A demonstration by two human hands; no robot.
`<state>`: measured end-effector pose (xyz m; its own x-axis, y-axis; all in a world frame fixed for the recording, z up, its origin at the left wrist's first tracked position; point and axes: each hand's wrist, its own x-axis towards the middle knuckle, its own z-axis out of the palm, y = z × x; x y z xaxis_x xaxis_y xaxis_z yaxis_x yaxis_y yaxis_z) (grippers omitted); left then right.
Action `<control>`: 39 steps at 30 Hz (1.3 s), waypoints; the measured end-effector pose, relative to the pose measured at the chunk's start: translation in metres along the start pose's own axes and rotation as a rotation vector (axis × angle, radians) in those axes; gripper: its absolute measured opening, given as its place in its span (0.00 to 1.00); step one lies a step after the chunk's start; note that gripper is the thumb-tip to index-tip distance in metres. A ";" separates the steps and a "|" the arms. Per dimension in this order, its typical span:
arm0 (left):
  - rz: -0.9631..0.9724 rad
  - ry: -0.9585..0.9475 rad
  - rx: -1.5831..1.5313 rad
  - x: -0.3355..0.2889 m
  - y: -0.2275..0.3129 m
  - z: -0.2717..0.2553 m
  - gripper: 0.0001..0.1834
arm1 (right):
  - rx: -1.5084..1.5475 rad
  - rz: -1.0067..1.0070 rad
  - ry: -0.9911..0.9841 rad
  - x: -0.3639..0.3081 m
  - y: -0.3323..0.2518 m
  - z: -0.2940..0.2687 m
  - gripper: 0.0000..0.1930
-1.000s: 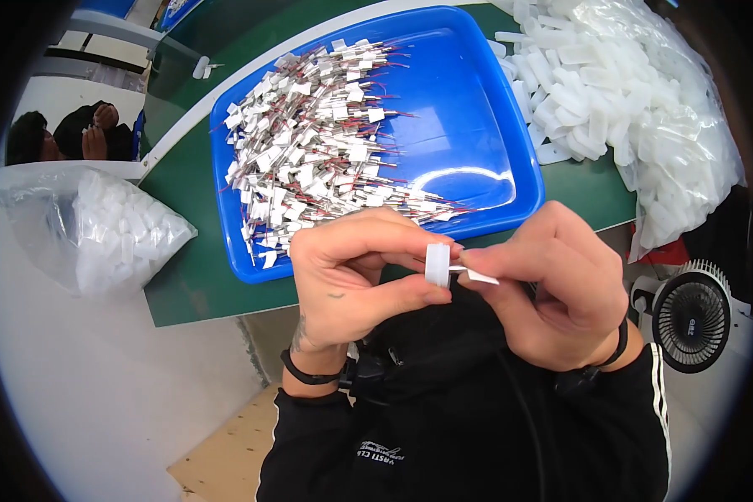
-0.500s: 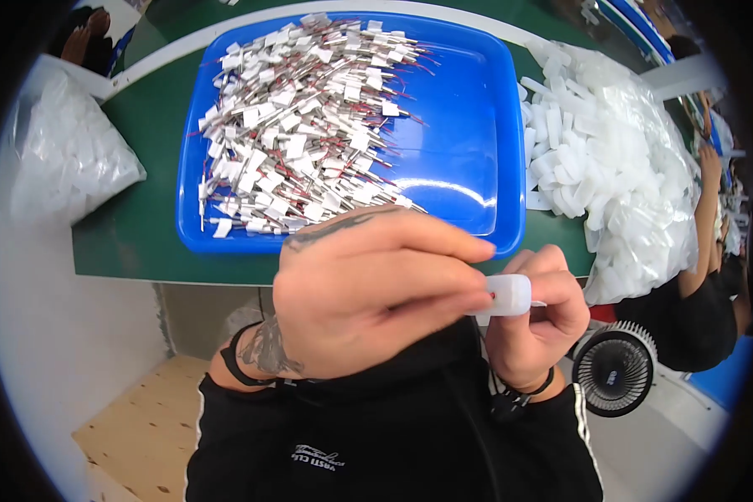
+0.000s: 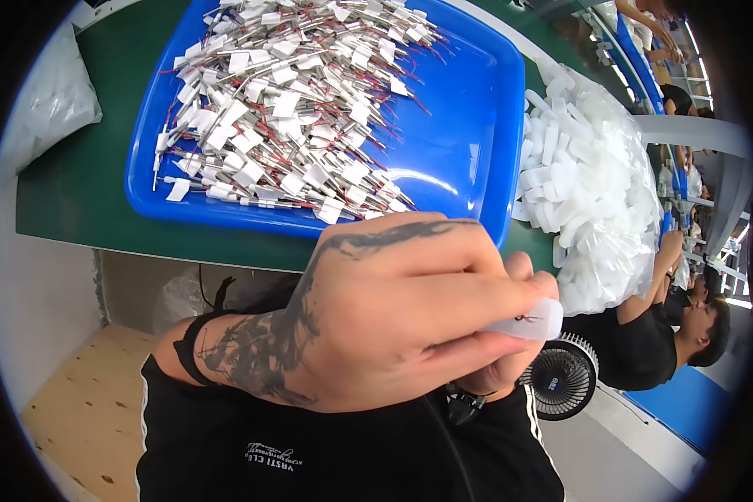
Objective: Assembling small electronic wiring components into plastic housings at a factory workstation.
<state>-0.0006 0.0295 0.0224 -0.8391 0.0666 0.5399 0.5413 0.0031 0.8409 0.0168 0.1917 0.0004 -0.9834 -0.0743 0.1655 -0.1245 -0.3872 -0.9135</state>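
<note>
Across my bare right hand (image 3: 504,371), my bare left hand (image 3: 397,305) has slid farther, its grip pinching the rounded, translucent-white plastic piece (image 3: 547,320) right of the frame's centre. I cannot tell the hidden right grip's state. Gentle pressure should spare the thin dark wire (image 3: 525,318).

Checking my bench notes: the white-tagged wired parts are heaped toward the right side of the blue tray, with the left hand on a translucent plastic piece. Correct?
Not quite: the head view shows the white-tagged wired parts heaped toward the left side of the blue tray. The left hand is on a translucent plastic piece.
</note>
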 end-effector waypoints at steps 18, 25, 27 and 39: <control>0.415 0.210 0.174 -0.018 0.071 -0.069 0.20 | -0.135 0.230 -0.157 0.239 -0.051 -0.042 0.14; 0.314 0.215 0.221 -0.023 0.092 -0.105 0.13 | -1.650 0.094 -0.808 0.262 -0.038 -0.067 0.11; 0.334 0.157 0.273 -0.013 0.088 -0.113 0.14 | -1.703 0.073 -0.723 0.252 -0.038 -0.059 0.08; -0.312 0.114 -0.002 -0.016 0.002 -0.070 0.22 | -0.461 0.346 -0.658 0.125 -0.044 0.064 0.07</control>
<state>0.0105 -0.0411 0.0180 -0.9652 -0.0496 0.2567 0.2568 0.0042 0.9665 -0.0926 0.1406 0.0847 -0.7177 -0.6894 -0.0982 -0.0134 0.1547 -0.9879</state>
